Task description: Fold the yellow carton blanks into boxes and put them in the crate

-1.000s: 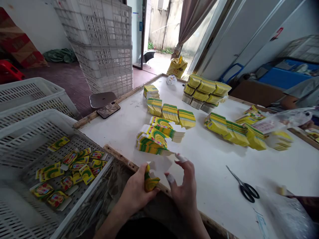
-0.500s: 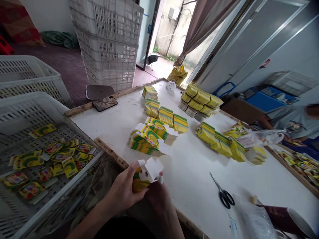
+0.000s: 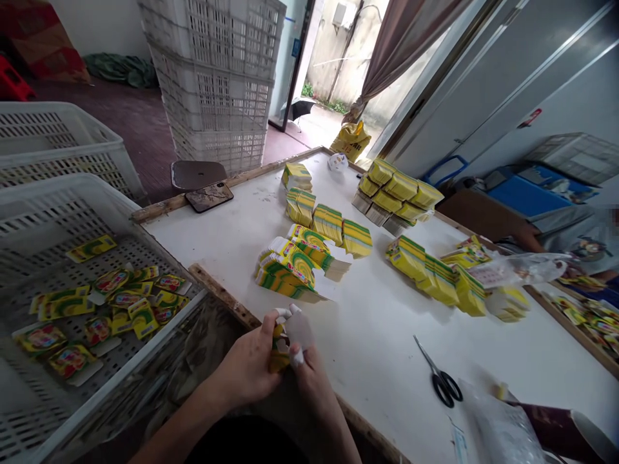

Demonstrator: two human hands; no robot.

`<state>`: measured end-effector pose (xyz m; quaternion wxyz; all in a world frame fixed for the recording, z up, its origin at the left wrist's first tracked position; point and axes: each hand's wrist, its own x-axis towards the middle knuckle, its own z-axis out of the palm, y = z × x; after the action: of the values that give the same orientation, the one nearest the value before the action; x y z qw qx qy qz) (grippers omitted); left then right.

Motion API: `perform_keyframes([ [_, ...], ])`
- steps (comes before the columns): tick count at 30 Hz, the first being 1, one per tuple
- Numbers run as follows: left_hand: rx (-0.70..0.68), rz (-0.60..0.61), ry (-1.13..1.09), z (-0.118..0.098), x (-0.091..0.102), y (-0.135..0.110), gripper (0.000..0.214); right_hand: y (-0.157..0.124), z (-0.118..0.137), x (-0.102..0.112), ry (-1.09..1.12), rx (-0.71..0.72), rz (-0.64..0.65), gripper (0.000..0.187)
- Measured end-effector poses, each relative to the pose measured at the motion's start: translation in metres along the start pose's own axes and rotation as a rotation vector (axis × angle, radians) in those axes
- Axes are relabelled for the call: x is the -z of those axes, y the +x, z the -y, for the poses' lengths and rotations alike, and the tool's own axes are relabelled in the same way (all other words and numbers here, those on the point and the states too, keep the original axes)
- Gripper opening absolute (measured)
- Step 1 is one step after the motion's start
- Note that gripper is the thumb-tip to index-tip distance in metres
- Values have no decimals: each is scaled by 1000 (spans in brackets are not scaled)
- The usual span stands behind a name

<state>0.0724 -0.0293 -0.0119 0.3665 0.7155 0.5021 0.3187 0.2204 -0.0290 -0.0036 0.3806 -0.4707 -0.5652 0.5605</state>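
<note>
Just off the table's near edge, my left hand is closed around a small yellow-and-green carton, whose end flaps stand up. My right hand grips the carton's white flap from the other side; its thumb, wrapped in white at the tip, presses there. Most of the carton is hidden by my fingers. Beyond my hands lies a stack of flat yellow-and-green cartons, their white flaps sticking out to the right.
More bundled cartons stand farther back and to the right. Black-handled scissors and a dark red tube lie at right. A phone rests at the far left edge. A white crate holds loose cartons. A co-worker sits across.
My right hand has come up beside the carton, its thumb now on the white flap. My left hand still holds the carton. The view has shifted slightly.
</note>
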Motion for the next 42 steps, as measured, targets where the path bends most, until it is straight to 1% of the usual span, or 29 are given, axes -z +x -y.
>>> perform_keyframes([
  [2,-14,-16,-68,3,-4,1,70,-3,-5,-1,-137,128,59,59],
  [4,-34,-84,-102,7,-8,2,65,-4,-10,0,-234,202,69,54],
  [6,-21,-169,-57,9,-8,2,66,-3,-17,3,-248,193,-1,48],
  [8,16,-213,39,9,-3,1,62,-2,-23,9,-235,167,-84,48],
  [10,54,-202,91,8,5,1,50,-3,-27,14,-282,185,-82,54],
  [12,70,-162,98,5,14,0,38,-5,-26,18,-373,223,8,59],
  [13,58,-146,101,4,18,0,36,-6,-24,19,-414,233,54,58],
  [14,36,-141,112,3,21,0,38,-7,-21,21,-443,233,82,55],
  [16,-2,-147,133,2,24,0,47,-7,-12,25,-473,221,97,42],
  [19,9,-120,120,2,26,0,63,-4,4,37,-505,217,132,28],
  [21,16,-89,119,1,26,1,66,-2,10,43,-524,238,195,22],
  [22,7,-93,125,0,26,2,65,-2,11,44,-533,250,208,20],
  [23,-5,-109,133,-1,26,3,62,-1,10,43,-539,261,194,20],
  [24,-15,-131,142,-2,25,4,60,-2,7,40,-541,266,154,24],
  [25,-21,-154,147,-2,23,4,58,-2,3,35,-536,262,100,31],
  [26,-20,-175,143,-3,22,4,56,-3,0,29,-525,248,43,40],
  [28,9,-209,95,-2,20,4,55,-4,-7,17,-491,214,-10,59],
  [29,40,-228,26,-1,19,3,57,-3,-8,13,-470,210,-10,67],
  [30,82,-258,-89,0,19,2,57,-1,-7,11,-446,225,-7,73],
  [31,125,-325,-253,1,21,2,57,3,-6,10,-424,261,-24,75],
  [32,164,-431,-462,2,24,1,55,8,-3,13,-414,308,-64,73],
  [34,227,-731,-942,5,32,3,51,25,5,22,-448,397,-207,59],
  [35,256,-890,-1160,7,37,4,54,35,8,28,-504,414,-291,49],
  [36,289,-1010,-1328,9,42,5,61,46,11,34,-570,413,-369,41],
  [37,336,-1087,-1442,11,45,6,69,57,13,39,-635,393,-433,39],
  [38,370,-1091,-1509,13,48,7,73,68,14,44,-708,343,-464,40],
  [39,402,-1069,-1541,15,48,7,73,77,14,48,-775,288,-451,42],
  [42,474,-914,-1552,15,42,6,58,95,11,52,-829,229,-400,44],
])
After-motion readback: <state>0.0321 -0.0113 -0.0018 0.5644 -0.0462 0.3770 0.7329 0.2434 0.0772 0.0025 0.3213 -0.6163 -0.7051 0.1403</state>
